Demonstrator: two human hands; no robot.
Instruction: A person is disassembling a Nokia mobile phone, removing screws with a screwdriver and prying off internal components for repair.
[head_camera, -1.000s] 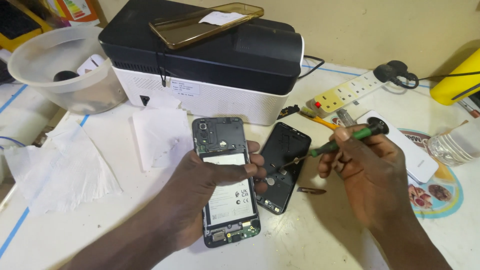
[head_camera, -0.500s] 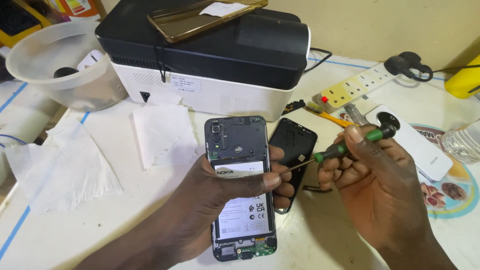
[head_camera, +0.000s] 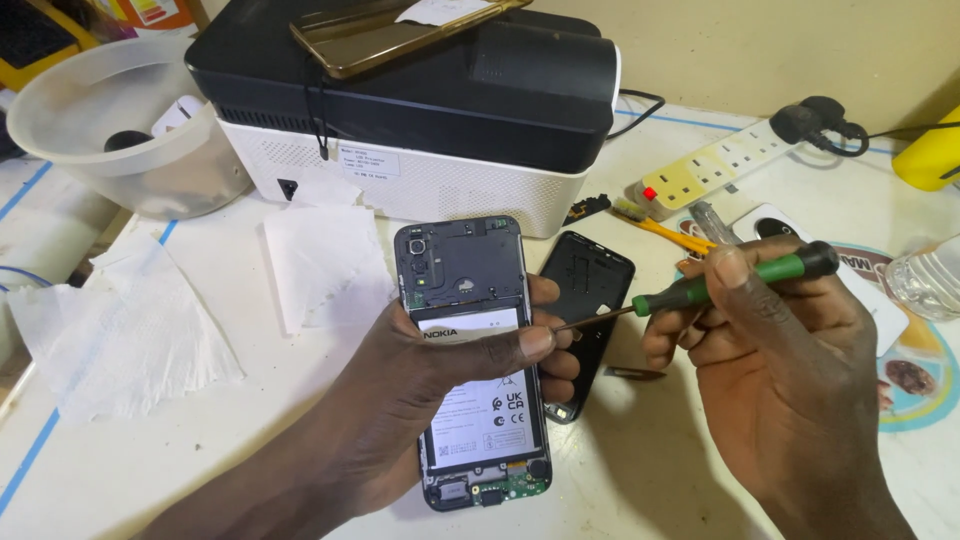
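My left hand (head_camera: 440, 380) grips an opened smartphone (head_camera: 472, 300) with its back off, so the white battery label and dark circuit cover show. The thumb lies across the phone's middle. My right hand (head_camera: 790, 360) holds a green-handled screwdriver (head_camera: 740, 280); its thin metal tip points left and reaches the phone's right edge near my left fingertips. The phone's black back cover (head_camera: 585, 290) lies flat on the table between the two hands, partly hidden by my left fingers.
A black-and-white printer (head_camera: 420, 110) with a gold-edged phone (head_camera: 400, 30) on top stands behind. Also here: a translucent plastic bowl (head_camera: 120, 130) far left, white tissues (head_camera: 120, 320), a cream power strip (head_camera: 720, 165), a white device (head_camera: 880, 300) and a clear bottle (head_camera: 925, 280) at right.
My left hand has lifted the phone a little up and right. The screwdriver tip has moved in to the phone's right edge.
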